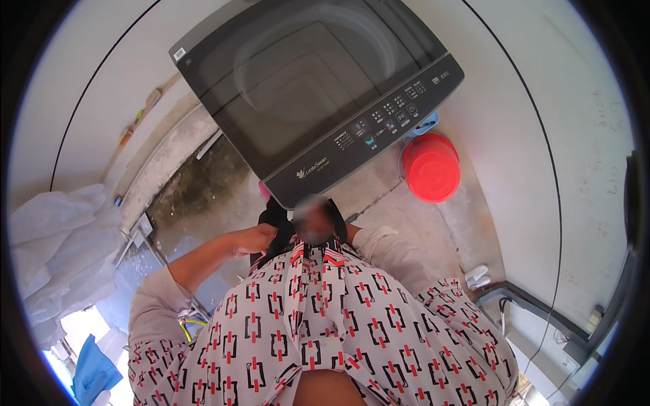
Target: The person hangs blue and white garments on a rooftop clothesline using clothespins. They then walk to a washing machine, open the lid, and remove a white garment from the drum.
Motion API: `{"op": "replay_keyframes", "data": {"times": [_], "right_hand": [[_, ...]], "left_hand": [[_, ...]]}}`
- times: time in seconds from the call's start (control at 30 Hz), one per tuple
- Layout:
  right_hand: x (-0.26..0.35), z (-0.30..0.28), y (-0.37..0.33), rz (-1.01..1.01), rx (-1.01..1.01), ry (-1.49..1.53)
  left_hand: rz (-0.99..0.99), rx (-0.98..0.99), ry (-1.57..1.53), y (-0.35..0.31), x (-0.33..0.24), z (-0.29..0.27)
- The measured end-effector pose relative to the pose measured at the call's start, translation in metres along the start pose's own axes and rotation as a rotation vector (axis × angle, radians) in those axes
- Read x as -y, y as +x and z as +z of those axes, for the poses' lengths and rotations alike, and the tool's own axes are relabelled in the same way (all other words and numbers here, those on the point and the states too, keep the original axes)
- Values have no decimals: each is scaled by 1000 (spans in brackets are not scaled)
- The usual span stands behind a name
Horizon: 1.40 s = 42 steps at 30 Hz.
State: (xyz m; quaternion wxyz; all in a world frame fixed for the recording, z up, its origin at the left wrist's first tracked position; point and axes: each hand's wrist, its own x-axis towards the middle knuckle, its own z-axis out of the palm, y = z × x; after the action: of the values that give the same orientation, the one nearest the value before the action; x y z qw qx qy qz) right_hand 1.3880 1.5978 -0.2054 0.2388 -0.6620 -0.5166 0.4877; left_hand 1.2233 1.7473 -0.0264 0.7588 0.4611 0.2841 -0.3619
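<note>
Pale wall right of the hands, thin black line down it. Concrete floor ahead, dark patch ahead-left. Bright light behind-left.

Red bucket on grey concrete floor, with a blue item just beside it, partly hidden, and white footwear farther toward the right, near the base of a pale wall with faint scribbles on it. Left side: dark, damp-looking patch on the floor, crumpled white sheeting hanging near a thin metal frame, a yellow cord-like strip below that, bright blue sheet or bag at lower left, material unclear. Lower right: dark-edged frame or ledge, partly cut off by the fisheye rim.
</note>
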Motion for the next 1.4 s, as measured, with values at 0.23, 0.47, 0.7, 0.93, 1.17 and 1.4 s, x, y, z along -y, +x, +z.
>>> {"op": "replay_keyframes", "data": {"times": [0.23, 0.47, 0.7, 0.93, 1.17, 1.4], "right_hand": [[-11, 7, 4, 38, 49, 61], [-34, 25, 20, 3, 104, -270], [9, -8, 9, 158, 196, -380], [22, -27, -7, 221, 230, -341], [14, -18, -18, 179, 107, -55], [30, -34, -33, 224, 170, -129]], "left_hand": [[101, 37, -68, 6, -23, 12], [109, 119, -187, -5, -31, 6], [99, 285, -91, 8, -21, -8], [314, 192, -50, -14, -81, 42], [299, 238, 241, -18, -46, 6], [398, 319, 488, 12, -112, 60]]}}
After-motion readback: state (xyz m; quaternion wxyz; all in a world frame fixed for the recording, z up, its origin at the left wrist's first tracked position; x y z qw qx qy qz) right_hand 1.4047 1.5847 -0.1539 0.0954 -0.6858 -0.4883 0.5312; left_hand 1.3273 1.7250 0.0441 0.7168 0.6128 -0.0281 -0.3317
